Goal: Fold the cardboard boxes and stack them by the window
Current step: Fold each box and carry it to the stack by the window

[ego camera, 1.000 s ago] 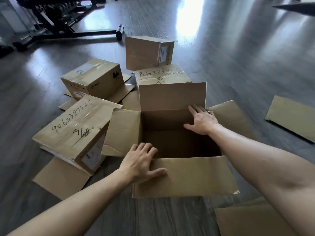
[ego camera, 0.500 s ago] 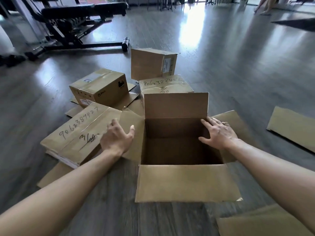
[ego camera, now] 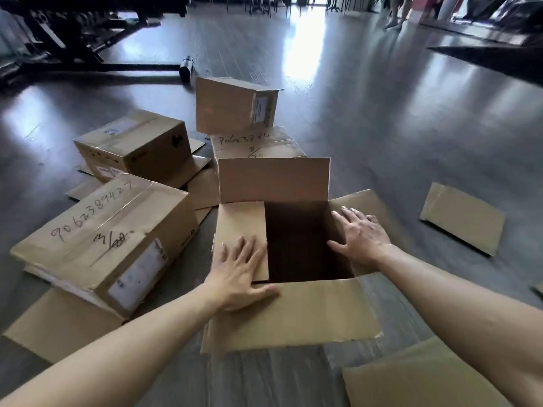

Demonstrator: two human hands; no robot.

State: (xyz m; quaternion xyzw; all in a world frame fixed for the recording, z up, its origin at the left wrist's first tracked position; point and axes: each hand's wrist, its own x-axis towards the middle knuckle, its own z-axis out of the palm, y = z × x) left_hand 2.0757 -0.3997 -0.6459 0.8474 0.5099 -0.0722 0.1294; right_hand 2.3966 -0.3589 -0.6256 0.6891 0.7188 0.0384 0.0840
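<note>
Black weight bench (ego camera: pixel 73 39) on glossy dark wood floor (ego camera: pixel 382 118)

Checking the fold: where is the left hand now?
Head view, centre: left hand presses flat on the open box's left flap, beside the numbered box.

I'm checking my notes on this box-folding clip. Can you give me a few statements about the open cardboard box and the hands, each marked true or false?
1. The left hand presses the left flap of the open brown cardboard box inward. True.
2. The right hand grips a tape roll. False: it lies flat on the right flap, holding nothing.
3. The far flap stands upright. True.
4. The near flap is folded shut. False: it hangs outward.
</note>
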